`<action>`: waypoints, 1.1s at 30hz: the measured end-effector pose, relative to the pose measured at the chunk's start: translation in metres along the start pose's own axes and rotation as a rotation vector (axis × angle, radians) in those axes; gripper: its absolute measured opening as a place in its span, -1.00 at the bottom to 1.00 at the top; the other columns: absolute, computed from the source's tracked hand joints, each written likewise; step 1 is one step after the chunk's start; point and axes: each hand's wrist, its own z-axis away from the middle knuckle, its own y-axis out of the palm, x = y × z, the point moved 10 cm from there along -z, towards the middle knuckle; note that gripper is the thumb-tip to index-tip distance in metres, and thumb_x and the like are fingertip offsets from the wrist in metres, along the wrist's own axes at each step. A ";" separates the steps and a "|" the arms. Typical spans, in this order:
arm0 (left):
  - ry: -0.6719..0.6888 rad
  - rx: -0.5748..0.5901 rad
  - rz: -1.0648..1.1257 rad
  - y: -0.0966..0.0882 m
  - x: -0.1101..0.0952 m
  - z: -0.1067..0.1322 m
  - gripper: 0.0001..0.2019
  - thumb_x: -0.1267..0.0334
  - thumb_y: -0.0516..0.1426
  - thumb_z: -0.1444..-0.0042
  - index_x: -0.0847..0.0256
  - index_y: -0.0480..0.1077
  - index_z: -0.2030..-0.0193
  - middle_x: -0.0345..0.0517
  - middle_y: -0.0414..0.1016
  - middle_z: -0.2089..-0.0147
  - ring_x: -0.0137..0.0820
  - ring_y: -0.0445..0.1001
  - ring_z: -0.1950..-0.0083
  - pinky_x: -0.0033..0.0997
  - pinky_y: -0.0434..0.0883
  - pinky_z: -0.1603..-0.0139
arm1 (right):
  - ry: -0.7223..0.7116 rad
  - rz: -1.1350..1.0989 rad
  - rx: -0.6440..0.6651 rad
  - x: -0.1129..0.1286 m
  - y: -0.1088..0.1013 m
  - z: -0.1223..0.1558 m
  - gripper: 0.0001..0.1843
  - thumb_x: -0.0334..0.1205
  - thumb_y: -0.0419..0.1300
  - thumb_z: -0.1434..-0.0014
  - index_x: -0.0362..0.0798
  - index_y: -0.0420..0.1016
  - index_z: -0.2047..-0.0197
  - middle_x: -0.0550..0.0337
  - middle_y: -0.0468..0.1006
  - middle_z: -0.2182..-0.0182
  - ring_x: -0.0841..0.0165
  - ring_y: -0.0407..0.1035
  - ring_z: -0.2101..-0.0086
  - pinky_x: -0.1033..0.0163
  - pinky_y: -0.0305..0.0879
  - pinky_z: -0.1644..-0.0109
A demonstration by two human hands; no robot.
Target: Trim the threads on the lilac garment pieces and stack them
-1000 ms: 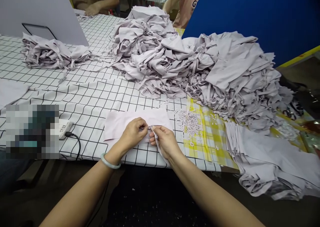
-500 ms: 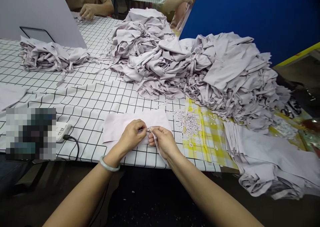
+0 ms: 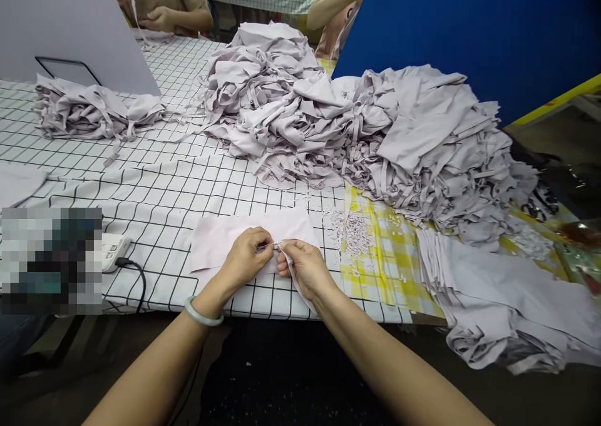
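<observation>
My left hand and my right hand meet over a flat pale lilac fabric piece near the table's front edge. The left hand's fingers are pinched on a small thin metal tool at the end of a narrow fabric strap. My right hand is closed on that strap, which trails down past my wrist. A green bangle sits on my left wrist.
A large heap of lilac garments with straps fills the table's middle and right. A smaller stack lies far left, folded pieces at right. Cut scraps lie on yellow checked cloth. A power strip is left. Other people work at the far end.
My hands stay pinched together on the strap in about the same spot. The view has tilted slightly, and the people at the far end have moved their hands.
</observation>
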 end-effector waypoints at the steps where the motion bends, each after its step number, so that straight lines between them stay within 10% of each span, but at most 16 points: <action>1: 0.000 -0.001 0.001 0.000 0.000 0.000 -0.85 0.48 0.10 -0.10 0.21 0.39 0.43 -0.17 0.48 0.32 -0.38 0.40 0.23 -0.33 0.33 0.13 | -0.003 -0.001 -0.002 -0.001 0.000 0.000 -0.90 -0.28 0.26 -0.01 -0.09 0.41 0.43 0.31 0.45 0.70 0.48 0.30 0.71 0.40 0.26 0.65; 11: 0.015 0.041 -0.054 -0.003 -0.003 0.001 -0.91 0.41 0.12 -0.14 0.21 0.44 0.33 -0.11 0.54 0.23 -0.34 0.47 0.15 -0.26 0.43 0.06 | 0.067 0.065 0.102 -0.007 0.006 0.008 -0.75 -0.12 0.34 -0.04 -0.08 0.39 0.39 0.32 0.42 0.67 0.49 0.28 0.68 0.39 0.22 0.62; 17: 0.089 0.246 -0.395 0.003 0.001 0.012 -0.49 0.20 0.11 -0.26 0.14 0.22 -0.34 0.04 0.19 -0.44 -0.03 0.08 -0.47 0.29 -0.03 -0.44 | -0.115 0.357 0.126 0.008 -0.047 0.065 -0.43 0.12 0.30 -0.13 0.01 0.29 -0.09 0.31 0.52 0.50 0.33 0.45 0.41 0.17 0.39 0.21; 24: 0.065 0.273 -0.555 0.024 0.015 0.014 -0.34 0.01 0.04 -0.31 0.11 -0.02 -0.48 0.04 -0.10 -0.54 0.03 -0.22 -0.55 0.36 -0.29 -0.45 | -0.315 0.437 -0.049 -0.034 -0.093 0.120 -0.64 0.02 0.23 -0.20 0.02 0.45 0.01 0.01 0.61 0.15 0.15 0.50 0.09 0.02 0.38 -0.04; 29: 0.043 0.270 -0.533 0.004 0.014 0.019 -0.19 -0.06 0.14 -0.21 0.14 -0.08 -0.49 0.11 -0.10 -0.54 0.04 -0.23 -0.55 0.36 -0.30 -0.45 | -0.794 0.725 -0.350 0.033 -0.098 0.106 -0.79 -0.04 0.14 -0.25 0.02 0.48 0.21 0.02 0.51 0.17 0.18 0.42 0.13 0.07 0.37 0.06; 33: -0.062 0.097 -0.614 -0.033 0.021 0.030 -0.04 -0.12 0.23 -0.09 0.11 -0.15 -0.50 0.14 -0.15 -0.55 0.09 -0.30 -0.55 0.42 -0.37 -0.42 | -0.792 1.176 -0.352 0.084 -0.062 0.036 -0.78 -0.05 0.15 -0.21 0.01 0.40 0.37 0.09 0.50 0.35 0.18 0.37 0.25 0.11 0.26 0.16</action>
